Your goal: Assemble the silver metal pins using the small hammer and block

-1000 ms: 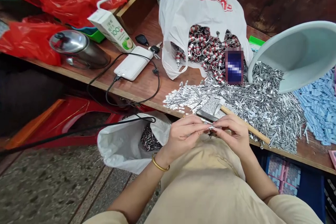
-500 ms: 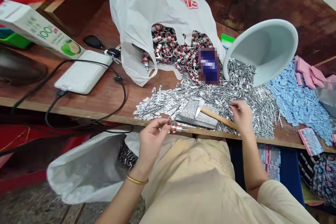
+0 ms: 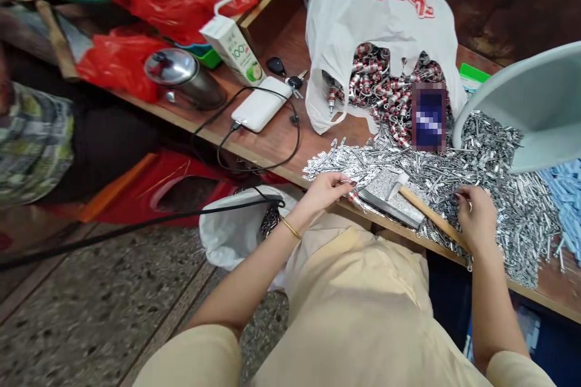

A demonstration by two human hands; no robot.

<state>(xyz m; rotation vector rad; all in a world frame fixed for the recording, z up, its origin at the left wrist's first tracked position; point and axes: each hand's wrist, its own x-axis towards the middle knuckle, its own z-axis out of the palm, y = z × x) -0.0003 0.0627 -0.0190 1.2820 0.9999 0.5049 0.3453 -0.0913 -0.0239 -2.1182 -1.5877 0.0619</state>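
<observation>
The left hand (image 3: pixel 324 190) pinches a red-banded piece (image 3: pixel 353 196) at the worktop (image 3: pixel 272 139) edge, its length running right toward the hammer (image 3: pixel 431 214), while the right hand (image 3: pixel 476 217), fingers curled with any hold unclear, touches the metal pile (image 3: pixel 499 193) beyond.

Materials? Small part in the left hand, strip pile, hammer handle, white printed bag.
Small part in the left hand: silvery metal look, red band of unclear material.
Strip pile: likely metal, bright silvery, sharp glints.
Hammer handle: looks like wood, pale tan, matte.
White printed bag: thin plastic film, creased, faint sheen.
</observation>
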